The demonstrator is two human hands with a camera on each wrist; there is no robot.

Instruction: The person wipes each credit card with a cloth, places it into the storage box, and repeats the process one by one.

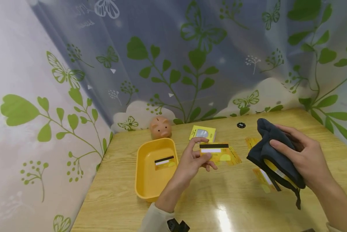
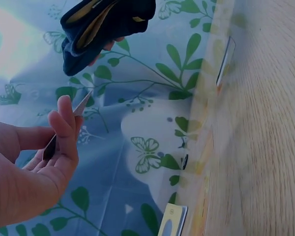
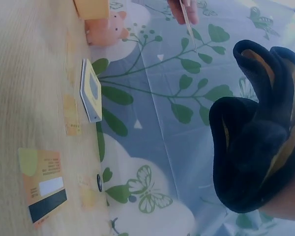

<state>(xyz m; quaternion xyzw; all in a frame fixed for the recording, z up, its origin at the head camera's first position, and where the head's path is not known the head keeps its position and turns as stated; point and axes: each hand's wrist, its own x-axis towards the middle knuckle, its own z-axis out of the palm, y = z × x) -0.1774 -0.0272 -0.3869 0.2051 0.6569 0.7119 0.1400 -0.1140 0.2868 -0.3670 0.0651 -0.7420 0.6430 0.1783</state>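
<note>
My left hand (image 1: 190, 162) pinches a yellow-orange card (image 1: 215, 154) with a black stripe between thumb and fingers, in the air over the table. A similar yellow edge shows at the card's right; I cannot tell whether it is a second card. To the right, my right hand (image 1: 311, 158) grips a dark navy cloth pouch (image 1: 274, 148), its folds gaping and yellow showing inside. In the left wrist view the card is seen edge-on, apart from the pouch (image 2: 108, 29). Under the pouch lies a striped card (image 1: 263, 182), with another yellow piece (image 1: 251, 142) behind, both partly hidden.
A yellow tray (image 1: 141, 175) on the left holds one striped card (image 1: 164, 163). Behind it sits an orange piggy bank (image 1: 160, 128). A yellow box (image 1: 203, 131) and a black round chip (image 1: 241, 125) lie near the patterned curtain (image 1: 167, 58) at the table's back.
</note>
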